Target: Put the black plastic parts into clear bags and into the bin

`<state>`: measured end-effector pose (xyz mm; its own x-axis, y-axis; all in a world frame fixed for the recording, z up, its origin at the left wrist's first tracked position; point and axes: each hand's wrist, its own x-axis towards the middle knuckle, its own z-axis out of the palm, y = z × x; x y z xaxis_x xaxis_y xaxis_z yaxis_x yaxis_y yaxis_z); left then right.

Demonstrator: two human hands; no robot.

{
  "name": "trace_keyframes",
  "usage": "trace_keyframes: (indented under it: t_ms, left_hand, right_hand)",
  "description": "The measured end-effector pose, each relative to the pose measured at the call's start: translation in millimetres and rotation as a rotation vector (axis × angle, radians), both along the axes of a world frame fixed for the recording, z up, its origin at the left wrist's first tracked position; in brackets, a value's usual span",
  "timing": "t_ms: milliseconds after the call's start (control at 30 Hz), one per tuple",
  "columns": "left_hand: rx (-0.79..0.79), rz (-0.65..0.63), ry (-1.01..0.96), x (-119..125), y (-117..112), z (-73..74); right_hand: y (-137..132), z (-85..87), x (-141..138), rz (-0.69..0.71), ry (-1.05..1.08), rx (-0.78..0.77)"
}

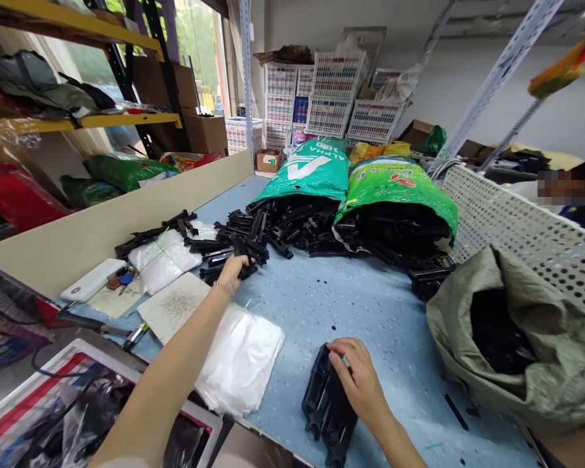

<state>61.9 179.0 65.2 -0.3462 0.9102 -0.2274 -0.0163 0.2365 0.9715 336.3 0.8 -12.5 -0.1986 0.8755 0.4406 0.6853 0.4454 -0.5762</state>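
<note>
My left hand (233,272), a bracelet at its wrist, reaches to the near edge of a pile of long black plastic parts. Its fingers are closed on one black plastic part (240,246) there. Close to the bench's front edge, my right hand (355,370) curls its thumb and fingers over the upper end of several black plastic parts (324,403) lying side by side. A stack of white plastic bags (246,361) lies between my two arms. Behind the pile, a teal sack (312,169) and a green sack (400,188) spill more black parts onto the blue bench (297,296).
At right, an open grey-green woven sack (531,325) holds dark contents beside a perforated white panel (536,227). To the left are a tied white bundle (166,260), a square board (173,305) and a white device (92,279). A person is partly visible at far right.
</note>
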Motion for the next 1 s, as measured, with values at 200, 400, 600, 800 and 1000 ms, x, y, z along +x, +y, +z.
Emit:
trace_keyframes:
  t_ms: [200,400,600,800,1000]
  left_hand:
    - [0.061,-0.445,-0.112,54,-131,-25.1]
    - [0.213,-0.693,0.140,76,-181,-30.3]
    - [0.162,-0.569,0.055,74,-160,-35.6]
    - [0.081,-0.559,0.219,71,-145,-50.1]
    - [-0.066,-0.582,0.394,78,-158,-72.6]
  right_hand:
    - [23,41.2,-32,-0.130,0.180,-0.021]
    - [39,45.0,-48,-0.134,0.233,-0.164]
    - [1,31.3,-43,0.052,0.164,-0.290]
    - [-29,12.0,-47,0.052,-0.385,0.030]
    - [-12,-11.5,-19,-0.103,-0.284,-0.036]
